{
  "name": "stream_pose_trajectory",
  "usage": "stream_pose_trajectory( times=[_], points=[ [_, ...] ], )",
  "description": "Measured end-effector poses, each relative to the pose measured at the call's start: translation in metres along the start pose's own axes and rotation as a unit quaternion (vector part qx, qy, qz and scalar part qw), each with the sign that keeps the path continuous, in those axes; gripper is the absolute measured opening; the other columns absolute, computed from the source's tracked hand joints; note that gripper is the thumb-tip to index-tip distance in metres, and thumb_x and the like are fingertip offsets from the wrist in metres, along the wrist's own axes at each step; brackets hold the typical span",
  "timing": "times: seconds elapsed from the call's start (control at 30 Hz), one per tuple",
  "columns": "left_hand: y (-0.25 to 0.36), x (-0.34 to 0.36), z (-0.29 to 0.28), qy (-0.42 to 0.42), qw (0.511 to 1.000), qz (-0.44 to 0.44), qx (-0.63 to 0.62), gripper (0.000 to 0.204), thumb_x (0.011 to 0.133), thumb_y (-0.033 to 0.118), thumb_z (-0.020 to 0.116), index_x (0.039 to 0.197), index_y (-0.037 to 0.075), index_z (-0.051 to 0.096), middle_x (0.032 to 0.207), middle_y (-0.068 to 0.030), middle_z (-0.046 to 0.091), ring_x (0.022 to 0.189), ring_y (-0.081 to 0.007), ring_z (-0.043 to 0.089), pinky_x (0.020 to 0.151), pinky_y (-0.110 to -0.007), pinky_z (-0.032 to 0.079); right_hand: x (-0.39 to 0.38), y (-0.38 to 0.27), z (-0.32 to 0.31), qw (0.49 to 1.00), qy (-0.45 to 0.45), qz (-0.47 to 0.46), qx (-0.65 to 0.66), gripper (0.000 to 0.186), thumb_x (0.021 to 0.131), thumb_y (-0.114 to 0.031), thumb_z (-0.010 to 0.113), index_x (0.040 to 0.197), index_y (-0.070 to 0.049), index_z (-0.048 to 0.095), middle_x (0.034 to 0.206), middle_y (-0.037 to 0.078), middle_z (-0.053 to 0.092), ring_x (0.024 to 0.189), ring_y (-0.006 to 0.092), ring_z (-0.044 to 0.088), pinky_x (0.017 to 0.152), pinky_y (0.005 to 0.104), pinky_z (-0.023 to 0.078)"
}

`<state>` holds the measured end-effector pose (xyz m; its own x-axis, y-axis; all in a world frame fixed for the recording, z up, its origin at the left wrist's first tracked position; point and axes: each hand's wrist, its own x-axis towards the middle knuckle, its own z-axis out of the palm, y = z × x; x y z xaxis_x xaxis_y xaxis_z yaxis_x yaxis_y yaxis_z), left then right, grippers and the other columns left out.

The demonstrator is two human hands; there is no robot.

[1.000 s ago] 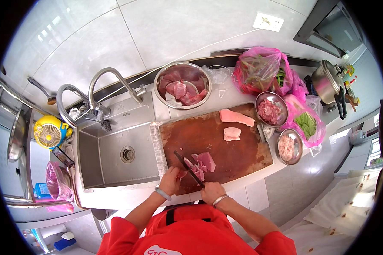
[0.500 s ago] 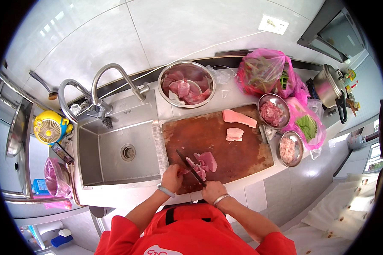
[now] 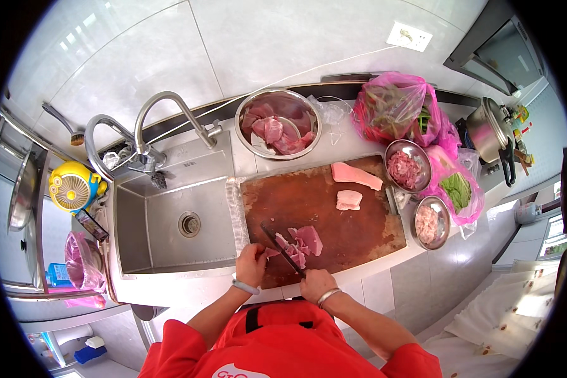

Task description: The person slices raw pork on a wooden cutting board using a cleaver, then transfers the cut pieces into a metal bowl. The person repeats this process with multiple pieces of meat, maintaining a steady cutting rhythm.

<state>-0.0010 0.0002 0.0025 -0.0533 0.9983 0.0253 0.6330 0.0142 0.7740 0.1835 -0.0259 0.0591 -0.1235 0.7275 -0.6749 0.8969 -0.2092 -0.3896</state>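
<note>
Countertop (image 3: 170, 286), brown cutting board (image 3: 296, 201) beside a steel sink (image 3: 157, 220), pale tiled wall (image 3: 264, 38), right hand (image 3: 317, 285) wrapped snug round a knife (image 3: 282, 249), left hand (image 3: 251, 266) curled against some sliced meat (image 3: 309, 239) toward the board's front, can't tell if it's gripping, small bowls (image 3: 444, 217) of chopped meat (image 3: 426, 223), bigger bowl (image 3: 290, 104) of chunks (image 3: 269, 129) further back

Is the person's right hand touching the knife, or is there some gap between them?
Touching: the head view shows the right hand closed around the knife's near end.

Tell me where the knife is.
In the head view, the knife is at the near left of the brown cutting board, held in the right hand, between the left hand and most of the cut meat.
</note>
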Motion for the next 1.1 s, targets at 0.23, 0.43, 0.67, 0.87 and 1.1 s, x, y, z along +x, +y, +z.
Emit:
stream_pose_trajectory(
  times=[0.23,0.43,0.67,0.87,1.1],
  points=[
    [-0.006,0.001,0.010,0.025,0.998,0.055,0.025,0.008,0.075,0.005,0.061,0.082,0.006,0.058,0.078,-0.0128,0.058,0.072,-0.0317,0.058,0.062,-0.040,0.047,0.003,0.001,0.003,0.999,-0.015,-0.002,-0.034,0.026,0.078,-0.019,0.049,0.086,-0.001,0.065,0.088,0.024,0.063,0.087,0.0384,0.061,0.079,0.0439,0.048],
    [-0.017,0.001,0.008,0.026,0.986,0.154,0.054,0.010,0.076,0.004,0.060,0.086,0.005,0.060,0.086,-0.0125,0.058,0.079,-0.0306,0.057,0.067,-0.038,0.048,0.000,0.004,0.008,1.000,-0.016,-0.010,-0.010,0.026,0.078,-0.019,0.049,0.087,0.000,0.064,0.087,0.024,0.063,0.085,0.0388,0.061,0.078,0.0450,0.048],
    [-0.026,-0.003,0.010,-0.034,0.964,0.241,0.110,0.018,0.073,0.002,0.056,0.091,0.001,0.059,0.093,-0.0136,0.056,0.085,-0.0313,0.055,0.071,-0.037,0.048,-0.009,-0.005,0.001,0.999,-0.003,-0.046,-0.028,0.025,0.078,-0.017,0.047,0.090,0.001,0.060,0.088,0.023,0.063,0.084,0.0372,0.062,0.075,0.0446,0.049],
    [-0.029,-0.004,0.008,-0.066,0.957,0.246,0.139,0.025,0.069,0.002,0.054,0.093,0.000,0.060,0.094,-0.0147,0.056,0.088,-0.0315,0.054,0.072,-0.038,0.049,-0.007,0.000,0.016,0.996,0.032,-0.065,-0.044,0.022,0.079,-0.017,0.045,0.087,0.000,0.056,0.084,0.021,0.062,0.078,0.0362,0.062,0.070,0.0458,0.050],
    [-0.027,0.000,0.005,-0.077,0.950,0.268,0.139,0.028,0.066,0.001,0.055,0.094,0.001,0.060,0.095,-0.0146,0.056,0.090,-0.0330,0.054,0.073,-0.039,0.049,-0.003,0.004,0.022,0.996,0.032,-0.073,-0.048,0.020,0.079,-0.014,0.045,0.088,0.001,0.054,0.085,0.022,0.062,0.078,0.0360,0.062,0.070,0.0443,0.050]
  ],
)
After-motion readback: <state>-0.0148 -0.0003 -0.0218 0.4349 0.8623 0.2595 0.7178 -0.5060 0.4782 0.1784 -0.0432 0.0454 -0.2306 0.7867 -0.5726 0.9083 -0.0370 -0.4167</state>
